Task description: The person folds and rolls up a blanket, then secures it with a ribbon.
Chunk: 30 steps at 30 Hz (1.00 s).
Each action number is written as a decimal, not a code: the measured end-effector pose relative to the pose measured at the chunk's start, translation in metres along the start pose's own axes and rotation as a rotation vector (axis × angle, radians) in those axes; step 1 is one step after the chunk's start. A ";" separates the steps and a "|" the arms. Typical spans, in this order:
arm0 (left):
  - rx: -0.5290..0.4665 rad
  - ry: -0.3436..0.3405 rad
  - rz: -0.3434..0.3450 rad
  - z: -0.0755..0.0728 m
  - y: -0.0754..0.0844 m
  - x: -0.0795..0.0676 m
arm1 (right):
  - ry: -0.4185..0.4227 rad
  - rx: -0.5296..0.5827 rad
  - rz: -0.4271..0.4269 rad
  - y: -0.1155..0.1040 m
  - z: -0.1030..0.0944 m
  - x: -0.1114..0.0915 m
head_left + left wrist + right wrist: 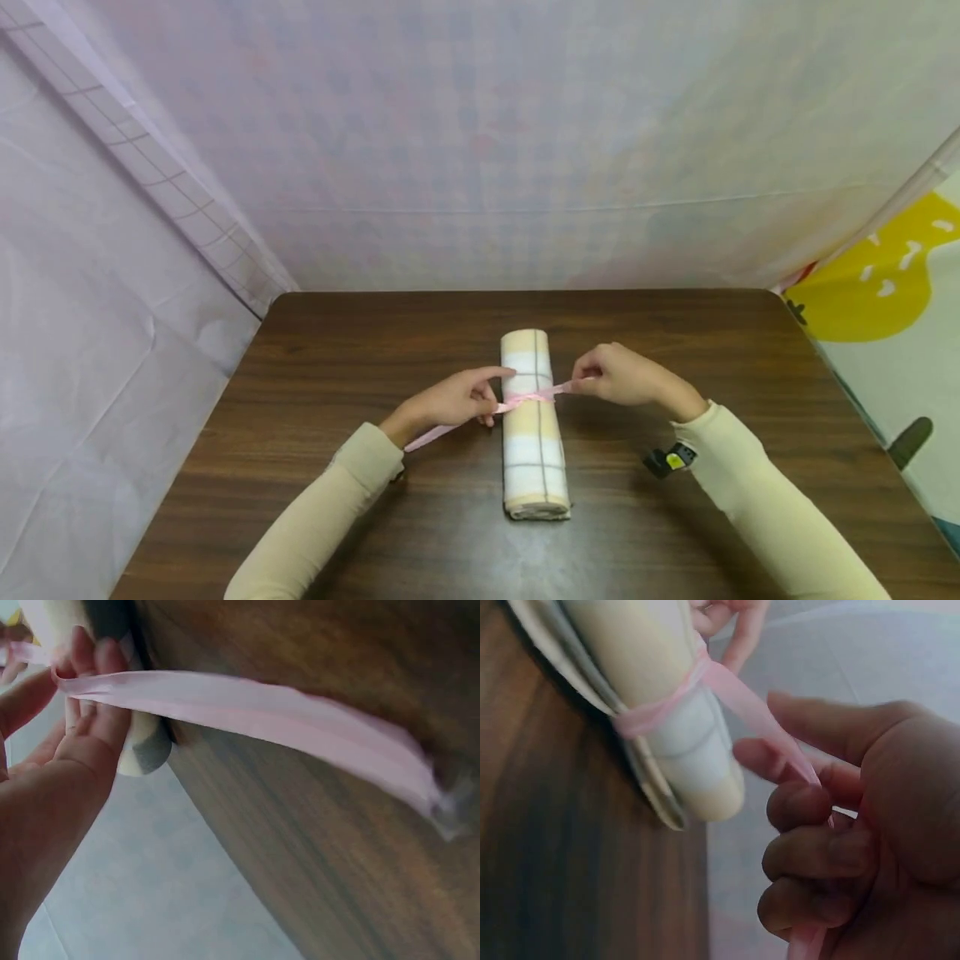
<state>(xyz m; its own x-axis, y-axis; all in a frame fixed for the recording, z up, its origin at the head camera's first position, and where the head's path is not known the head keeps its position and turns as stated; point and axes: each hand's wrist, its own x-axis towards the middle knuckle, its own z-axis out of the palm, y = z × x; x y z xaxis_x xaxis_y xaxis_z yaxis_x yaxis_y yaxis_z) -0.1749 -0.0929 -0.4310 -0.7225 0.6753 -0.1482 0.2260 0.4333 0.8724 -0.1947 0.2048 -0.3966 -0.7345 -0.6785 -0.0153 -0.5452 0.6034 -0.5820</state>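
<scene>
A rolled cloth (534, 467), cream and white with thin grey check lines, lies lengthwise on the table. Around its middle runs a pink ribbon (531, 398), crossed on top. My left hand (453, 398) pinches one ribbon end close to the roll's left side, its index finger stretched over the cloth. Past that hand a long ribbon tail (247, 709) trails in the left wrist view. To the right of the roll, my right hand (618, 375) grips the other end. Its curled fingers (802, 851) wrap that end in the right wrist view.
The dark wooden table (337, 350) carries the roll. Behind it hangs a pale curtain (480, 167), with white sheeting (67, 333) at the left. A printed cloth with a yellow shape (877, 283) borders the right edge.
</scene>
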 end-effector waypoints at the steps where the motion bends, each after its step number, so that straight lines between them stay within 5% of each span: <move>1: -0.044 0.007 -0.012 0.000 -0.001 -0.001 | -0.004 0.038 -0.007 0.003 0.002 -0.003; 9: -0.049 0.107 -0.009 -0.009 -0.008 -0.003 | -0.005 0.230 0.026 0.017 0.038 -0.011; 17: 0.065 0.186 -0.002 -0.015 -0.004 -0.009 | 0.111 0.195 0.042 0.029 0.049 -0.011; 26: -0.074 0.223 -0.040 -0.022 -0.006 -0.014 | 0.154 0.144 0.021 0.027 0.046 -0.007; 30: -0.032 0.210 -0.054 -0.021 -0.009 -0.014 | 0.157 0.112 0.026 0.028 0.047 -0.009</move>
<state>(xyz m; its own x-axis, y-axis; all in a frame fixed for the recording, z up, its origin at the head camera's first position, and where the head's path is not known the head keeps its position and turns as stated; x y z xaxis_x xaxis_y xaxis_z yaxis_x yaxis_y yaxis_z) -0.1801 -0.1190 -0.4274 -0.8542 0.5107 -0.0976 0.1648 0.4439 0.8808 -0.1843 0.2085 -0.4510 -0.8066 -0.5842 0.0905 -0.4834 0.5637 -0.6698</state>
